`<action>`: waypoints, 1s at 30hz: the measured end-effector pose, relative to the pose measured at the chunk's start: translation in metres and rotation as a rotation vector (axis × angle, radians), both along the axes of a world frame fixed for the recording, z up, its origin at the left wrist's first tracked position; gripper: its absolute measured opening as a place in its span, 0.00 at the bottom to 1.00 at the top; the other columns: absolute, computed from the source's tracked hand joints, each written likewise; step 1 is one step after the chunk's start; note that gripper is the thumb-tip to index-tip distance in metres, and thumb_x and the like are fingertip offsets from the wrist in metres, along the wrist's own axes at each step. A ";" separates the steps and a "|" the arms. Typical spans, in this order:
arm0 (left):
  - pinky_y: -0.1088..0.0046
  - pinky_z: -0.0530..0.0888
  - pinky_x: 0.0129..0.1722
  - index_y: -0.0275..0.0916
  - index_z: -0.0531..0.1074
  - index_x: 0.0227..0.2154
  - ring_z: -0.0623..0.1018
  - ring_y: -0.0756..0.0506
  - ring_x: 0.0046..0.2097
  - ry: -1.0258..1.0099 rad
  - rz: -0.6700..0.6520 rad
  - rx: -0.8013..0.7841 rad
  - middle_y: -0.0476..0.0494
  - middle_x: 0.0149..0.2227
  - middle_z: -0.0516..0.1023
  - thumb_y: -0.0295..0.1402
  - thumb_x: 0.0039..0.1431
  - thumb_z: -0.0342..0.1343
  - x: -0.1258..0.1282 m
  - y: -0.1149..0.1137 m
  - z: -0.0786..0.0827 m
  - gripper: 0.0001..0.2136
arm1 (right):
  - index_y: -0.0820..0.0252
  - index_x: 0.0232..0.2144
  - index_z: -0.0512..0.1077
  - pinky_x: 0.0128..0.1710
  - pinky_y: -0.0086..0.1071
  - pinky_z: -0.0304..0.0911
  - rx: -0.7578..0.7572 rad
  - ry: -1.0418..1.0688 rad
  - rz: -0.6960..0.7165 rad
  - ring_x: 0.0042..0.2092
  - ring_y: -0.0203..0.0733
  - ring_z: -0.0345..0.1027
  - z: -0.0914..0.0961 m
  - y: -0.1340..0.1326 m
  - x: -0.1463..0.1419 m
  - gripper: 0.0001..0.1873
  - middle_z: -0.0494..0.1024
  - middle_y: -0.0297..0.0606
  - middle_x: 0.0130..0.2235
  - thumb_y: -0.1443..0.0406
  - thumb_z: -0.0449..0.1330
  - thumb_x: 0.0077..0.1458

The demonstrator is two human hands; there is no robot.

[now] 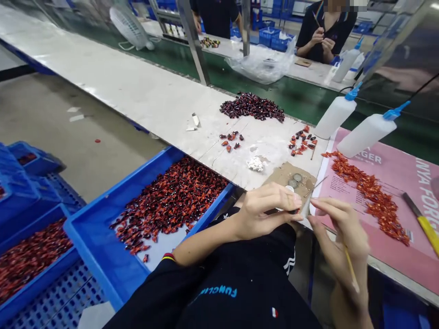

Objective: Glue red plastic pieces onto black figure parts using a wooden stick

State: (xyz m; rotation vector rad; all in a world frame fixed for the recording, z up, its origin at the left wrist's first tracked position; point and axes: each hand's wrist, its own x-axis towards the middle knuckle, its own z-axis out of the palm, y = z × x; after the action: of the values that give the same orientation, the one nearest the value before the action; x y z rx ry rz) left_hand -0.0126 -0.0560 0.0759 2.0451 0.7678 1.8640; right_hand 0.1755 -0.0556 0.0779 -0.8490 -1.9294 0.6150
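Left grip (269,205), one: fingers laid side by side and pressed against my thumb, pinching a small dark piece (294,211), mostly hidden, just past the near edge of the surface (137,87). Right grip (338,228), one: thumb and forefinger tips close but slightly apart, facing the left fingertips; a slender stick (350,268) held in it, its pale end pointing back over my wrist.

Beyond my left grip: brown cardboard (279,175), bearing round metallic discs (297,177); beside it, a crumpled white lump (255,163).

Farther along: a heap of dark pieces (252,106); before it, a few loose red-and-black pieces (230,136); toward the bottles, a second scatter of pieces (302,149).

Right side: a pink printed sheet (416,183), bearing a long strip of orange-red pieces (373,192) and a yellow-handled tool (428,233). White bottles with blue nozzles, two leaning at the sheet's far edge: near one (365,135), far one (334,119).

Left side, below the surface: a blue tray (92,246), largely covered with red-and-black pieces; past it, blue crates (17,183).

Across: a white fan (128,27), a clear plastic bag (264,68), two co-workers in dark shirts (217,18), the right-hand one holding a thin stick.
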 end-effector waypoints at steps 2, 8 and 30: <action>0.73 0.81 0.39 0.36 0.74 0.34 0.82 0.46 0.37 -0.027 -0.119 -0.021 0.43 0.30 0.81 0.26 0.56 0.63 -0.003 0.000 0.002 0.04 | 0.50 0.50 0.72 0.41 0.34 0.72 0.047 0.020 -0.016 0.43 0.40 0.72 -0.004 -0.005 -0.011 0.20 0.75 0.39 0.44 0.73 0.61 0.58; 0.75 0.79 0.37 0.40 0.77 0.33 0.78 0.50 0.36 -0.062 -0.350 -0.163 0.47 0.32 0.76 0.31 0.52 0.67 -0.022 0.006 0.003 0.06 | 0.49 0.50 0.71 0.37 0.33 0.73 0.189 0.080 -0.108 0.40 0.41 0.74 -0.005 -0.021 -0.039 0.22 0.78 0.37 0.40 0.75 0.61 0.55; 0.74 0.83 0.45 0.39 0.74 0.35 0.83 0.44 0.44 0.081 -0.642 -0.065 0.42 0.41 0.84 0.24 0.57 0.62 -0.048 -0.016 0.043 0.05 | 0.53 0.36 0.73 0.30 0.27 0.69 0.000 0.131 -0.068 0.33 0.36 0.71 0.048 -0.068 -0.060 0.08 0.73 0.34 0.31 0.73 0.61 0.57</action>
State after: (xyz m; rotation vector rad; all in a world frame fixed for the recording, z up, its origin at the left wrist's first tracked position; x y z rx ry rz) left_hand -0.0605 -0.0723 0.1189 2.0108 0.1416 1.3790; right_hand 0.1156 -0.1241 0.1264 -0.8500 -1.7760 0.6147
